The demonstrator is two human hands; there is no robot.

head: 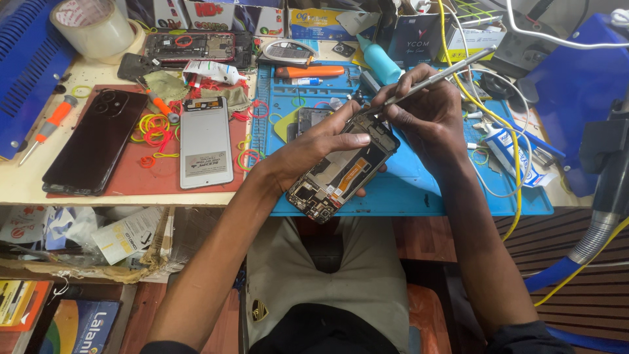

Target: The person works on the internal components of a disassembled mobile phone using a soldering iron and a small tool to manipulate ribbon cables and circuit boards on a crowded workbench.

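My left hand grips an opened phone with its back off, circuit boards and an orange flex cable exposed, tilted above the blue work mat. My right hand pinches a thin metal tool, like tweezers, whose tip touches the phone's upper end near the camera corner. Both hands meet at that top edge of the phone.
A black phone back cover and a silver battery lie on a red mat with coloured rubber bands. Tape roll, orange screwdrivers, a teal bottle, a glue tube, another dismantled phone and yellow cable crowd the desk.
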